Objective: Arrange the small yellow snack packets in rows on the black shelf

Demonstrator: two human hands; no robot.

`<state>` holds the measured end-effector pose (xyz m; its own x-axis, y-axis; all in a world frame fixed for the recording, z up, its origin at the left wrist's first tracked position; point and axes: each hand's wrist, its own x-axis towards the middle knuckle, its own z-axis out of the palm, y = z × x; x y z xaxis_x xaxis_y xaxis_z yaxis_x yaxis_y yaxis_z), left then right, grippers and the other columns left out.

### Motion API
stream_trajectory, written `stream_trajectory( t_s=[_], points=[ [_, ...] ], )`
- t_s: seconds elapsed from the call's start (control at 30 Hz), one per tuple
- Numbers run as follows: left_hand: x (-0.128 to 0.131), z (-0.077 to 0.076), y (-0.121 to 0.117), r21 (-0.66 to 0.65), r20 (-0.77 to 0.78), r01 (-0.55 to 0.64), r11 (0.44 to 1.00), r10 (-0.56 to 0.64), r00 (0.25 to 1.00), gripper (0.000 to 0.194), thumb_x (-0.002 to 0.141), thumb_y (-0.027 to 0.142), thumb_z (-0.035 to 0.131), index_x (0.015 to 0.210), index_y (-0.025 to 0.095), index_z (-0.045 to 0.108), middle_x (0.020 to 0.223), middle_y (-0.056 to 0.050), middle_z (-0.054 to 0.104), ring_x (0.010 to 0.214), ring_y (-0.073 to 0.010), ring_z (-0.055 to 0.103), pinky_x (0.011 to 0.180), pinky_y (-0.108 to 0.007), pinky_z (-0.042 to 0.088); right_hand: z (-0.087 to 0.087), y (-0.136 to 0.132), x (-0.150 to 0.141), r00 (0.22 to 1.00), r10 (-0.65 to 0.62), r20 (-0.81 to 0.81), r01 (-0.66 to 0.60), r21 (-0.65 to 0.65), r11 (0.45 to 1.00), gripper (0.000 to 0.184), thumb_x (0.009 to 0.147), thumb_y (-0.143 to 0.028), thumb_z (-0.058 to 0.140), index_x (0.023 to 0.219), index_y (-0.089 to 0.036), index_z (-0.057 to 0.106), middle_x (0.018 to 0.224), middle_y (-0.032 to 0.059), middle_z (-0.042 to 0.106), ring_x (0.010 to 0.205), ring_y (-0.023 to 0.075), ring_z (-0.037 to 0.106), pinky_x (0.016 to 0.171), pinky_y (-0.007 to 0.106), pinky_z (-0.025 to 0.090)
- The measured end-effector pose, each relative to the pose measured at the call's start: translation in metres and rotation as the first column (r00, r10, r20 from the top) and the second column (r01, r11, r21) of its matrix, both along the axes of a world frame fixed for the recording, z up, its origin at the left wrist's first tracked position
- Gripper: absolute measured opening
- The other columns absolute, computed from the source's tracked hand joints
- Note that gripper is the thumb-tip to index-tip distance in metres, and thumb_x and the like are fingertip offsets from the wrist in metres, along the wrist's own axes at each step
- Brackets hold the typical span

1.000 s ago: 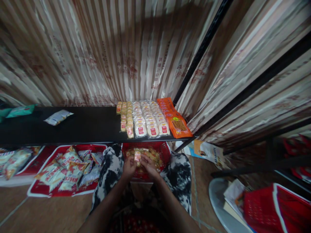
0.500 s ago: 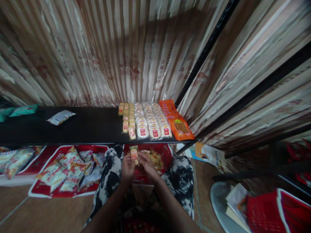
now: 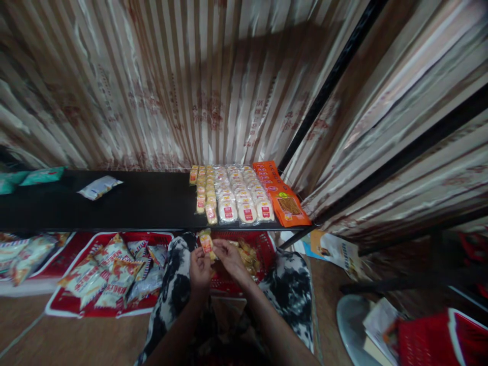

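The person sits with a knee on each side of a red basket, which stands beneath the shelf's front edge. Above its left part, the left hand and right hand together hold one small yellow packet. The left fingers and thumb are closed on its lower left side, while the right fingertips pinch its right edge. The packet tilts a little to the left, its red-marked label facing up, apart from the shelf's front edge. More golden packets lie loosely heaped in the basket; the light is dim there, and their number is hard to judge.

On the black shelf, small yellow packs stand in narrow columns running from the back edge towards the front edge, the leftmost column having just one pack, at the back. Right of them, three columns of white round crackers overlap all the way to the front edge. An orange bag lies along the right end, its base at the front right corner. A pale packet rests alone on the left part, nearer the back edge, with green packets farther left.

Below the front edge, left of the person, a second red basket carries printed snack bags.
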<state>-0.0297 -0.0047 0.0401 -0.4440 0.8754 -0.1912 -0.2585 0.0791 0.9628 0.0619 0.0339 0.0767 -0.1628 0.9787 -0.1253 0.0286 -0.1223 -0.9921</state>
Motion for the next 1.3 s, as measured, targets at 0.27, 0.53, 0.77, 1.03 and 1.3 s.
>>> stream_trajectory(
  t_s=[0.27, 0.53, 0.77, 1.03, 1.3],
  points=[
    [-0.007, 0.018, 0.001, -0.037, 0.032, -0.022, 0.999, 0.023, 0.999, 0.051, 0.064, 0.053, 0.062, 0.096, 0.016, 0.045, 0.08, -0.002, 0.056, 0.053, -0.0097, 0.057, 0.047, -0.022, 0.044, 0.006, 0.006, -0.008, 0.994, -0.042, 0.098, 0.036, 0.066, 0.997, 0.026, 0.07, -0.045, 0.061, 0.075, -0.019, 0.061, 0.074, 0.0025, 0.065, 0.072, 0.0166, 0.06, 0.069, 0.028, 0.048],
    [-0.024, 0.032, 0.008, -0.032, 0.024, 0.008, 0.999, -0.007, 1.0, 0.051, 0.065, 0.052, 0.061, 0.098, 0.015, 0.046, 0.084, -0.004, 0.057, 0.058, -0.0126, 0.061, 0.047, -0.022, 0.043, 0.016, 0.01, -0.019, 0.985, 0.004, 0.175, -0.028, 0.136, 0.99, 0.021, 0.076, -0.039, 0.052, 0.077, -0.019, 0.057, 0.073, 0.0015, 0.062, 0.067, 0.0139, 0.058, 0.062, 0.025, 0.045],
    [-0.039, 0.045, 0.013, -0.063, 0.029, 0.031, 0.998, -0.029, 0.999, 0.051, 0.063, 0.049, 0.064, 0.097, 0.014, 0.048, 0.077, -0.003, 0.058, 0.053, -0.0117, 0.059, 0.044, -0.021, 0.041, 0.018, 0.019, -0.03, 0.967, -0.013, 0.255, -0.03, 0.166, 0.986, 0.018, 0.077, -0.035, 0.051, 0.076, -0.019, 0.058, 0.07, 0.0, 0.063, 0.062, 0.012, 0.057, 0.059, 0.023, 0.044],
    [-0.052, 0.058, 0.018, -0.084, 0.047, 0.034, 0.996, -0.03, 0.998, 0.044, 0.064, 0.04, 0.061, 0.098, 0.014, 0.048, 0.074, -0.001, 0.058, 0.051, -0.0098, 0.056, 0.046, -0.021, 0.041, 0.02, 0.029, -0.042, 0.965, 0.014, 0.261, -0.055, 0.152, 0.987, 0.017, 0.078, -0.034, 0.052, 0.076, -0.019, 0.059, 0.069, -0.0005, 0.063, 0.061, 0.0113, 0.057, 0.059, 0.022, 0.044],
    [-0.063, 0.058, 0.031, -0.085, 0.0, 0.035, 0.996, -0.035, 0.999, 0.044, 0.062, 0.038, 0.06, 0.098, 0.013, 0.051, 0.072, -0.001, 0.058, 0.05, -0.0097, 0.056, 0.04, -0.019, 0.037, 0.022, 0.038, -0.051, 0.968, 0.014, 0.249, -0.057, 0.168, 0.984, 0.014, 0.075, -0.03, 0.053, 0.078, -0.018, 0.06, 0.073, 0.0008, 0.064, 0.067, 0.0128, 0.06, 0.063, 0.024, 0.047]
  ],
)
